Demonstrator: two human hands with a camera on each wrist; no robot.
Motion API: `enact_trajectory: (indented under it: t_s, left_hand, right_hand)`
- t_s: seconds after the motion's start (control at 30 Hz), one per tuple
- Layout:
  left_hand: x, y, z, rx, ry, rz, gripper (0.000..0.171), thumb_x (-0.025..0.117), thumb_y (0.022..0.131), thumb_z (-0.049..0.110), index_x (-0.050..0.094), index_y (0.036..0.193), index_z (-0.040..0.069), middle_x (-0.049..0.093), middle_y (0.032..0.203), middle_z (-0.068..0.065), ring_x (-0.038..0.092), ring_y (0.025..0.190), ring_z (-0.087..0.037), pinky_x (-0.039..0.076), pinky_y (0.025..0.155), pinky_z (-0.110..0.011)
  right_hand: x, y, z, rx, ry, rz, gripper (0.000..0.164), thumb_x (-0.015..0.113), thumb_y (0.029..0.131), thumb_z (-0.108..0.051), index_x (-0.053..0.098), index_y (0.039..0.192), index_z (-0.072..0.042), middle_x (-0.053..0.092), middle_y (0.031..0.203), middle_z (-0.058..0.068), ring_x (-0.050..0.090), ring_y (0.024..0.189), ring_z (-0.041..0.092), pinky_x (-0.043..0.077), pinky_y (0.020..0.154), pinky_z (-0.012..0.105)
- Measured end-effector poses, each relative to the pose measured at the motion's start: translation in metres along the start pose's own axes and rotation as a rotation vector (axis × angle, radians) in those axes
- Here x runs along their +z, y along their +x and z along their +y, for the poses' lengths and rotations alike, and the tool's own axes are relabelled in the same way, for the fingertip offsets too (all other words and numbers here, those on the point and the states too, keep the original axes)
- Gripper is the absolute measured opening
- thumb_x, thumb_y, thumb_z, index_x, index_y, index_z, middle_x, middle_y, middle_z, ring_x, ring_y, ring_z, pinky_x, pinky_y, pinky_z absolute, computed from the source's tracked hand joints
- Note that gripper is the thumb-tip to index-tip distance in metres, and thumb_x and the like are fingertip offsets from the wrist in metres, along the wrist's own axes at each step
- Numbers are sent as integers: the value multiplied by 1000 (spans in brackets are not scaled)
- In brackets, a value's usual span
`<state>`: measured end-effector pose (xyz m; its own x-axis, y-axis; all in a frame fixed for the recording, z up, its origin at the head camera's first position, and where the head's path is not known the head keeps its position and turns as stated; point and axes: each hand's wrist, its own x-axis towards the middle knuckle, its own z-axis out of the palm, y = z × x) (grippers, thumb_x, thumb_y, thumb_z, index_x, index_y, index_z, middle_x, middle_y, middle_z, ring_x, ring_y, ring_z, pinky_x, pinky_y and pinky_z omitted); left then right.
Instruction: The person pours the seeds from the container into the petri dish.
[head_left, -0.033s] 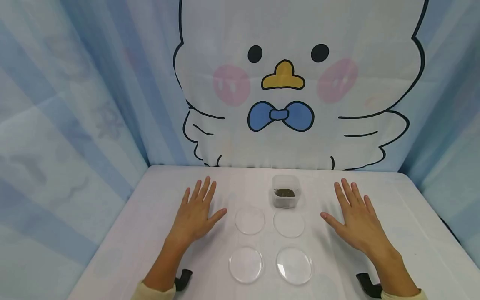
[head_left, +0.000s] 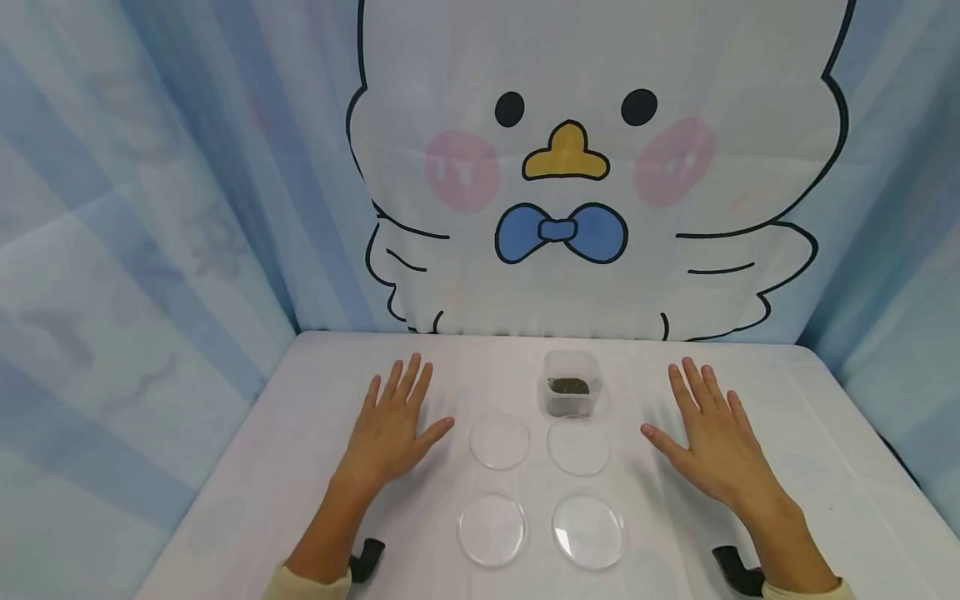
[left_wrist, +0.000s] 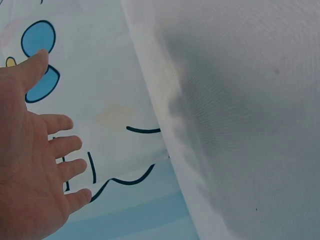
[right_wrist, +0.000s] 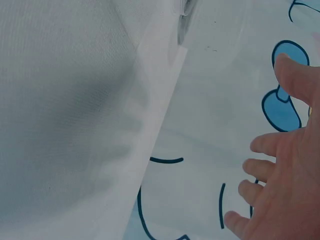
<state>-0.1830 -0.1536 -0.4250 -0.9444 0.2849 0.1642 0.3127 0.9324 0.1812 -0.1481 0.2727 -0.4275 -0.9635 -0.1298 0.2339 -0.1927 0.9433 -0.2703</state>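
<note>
My left hand [head_left: 390,437] is held over the left part of the table, fingers straight and spread, holding nothing. On the other side, my right hand [head_left: 716,454] has its fingers spread the same way and is likewise bare. Both palms face down above the white cloth, with shadows beneath. Between the hands lie several clear round dishes, among them a back left dish [head_left: 500,442], a back right dish [head_left: 577,447], a front left dish [head_left: 491,530] and a front right dish [head_left: 588,532]. Behind them stands a translucent plastic box [head_left: 572,407] with dark, loose grains [head_left: 568,386] inside.
The table [head_left: 247,500] has a white cover, and its far edge meets a curtain [head_left: 480,292] printed with a cartoon bird. Blue and white curtains hang at both sides. Black straps [head_left: 367,560] show at the wrists beside the pale sleeves [head_left: 307,586].
</note>
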Motion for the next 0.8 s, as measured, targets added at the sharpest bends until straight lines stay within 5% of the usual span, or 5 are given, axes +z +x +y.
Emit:
enact_trajectory:
  t_s: [0.53,0.8]
  left_hand:
    - [-8,3,9,22,24,8,89,54,100,62,25,165,8,16,174,-13,16,161,-36,14,128,-61]
    - [-3,10,20,63,-80,-51,89,58,100,57,24,166,9,16,174,-13,16,161,-35,15,128,-61]
  right_hand:
    - [3,5,-6,-43,34,5,98,64,97,-54,18,165,-1,12,172,25,7,160,46,4,125,69]
    - [10,-2,-17,-48,43,-80,99,66,96,-55,20,165,-1,15,172,24,10,159,45,10,124,69]
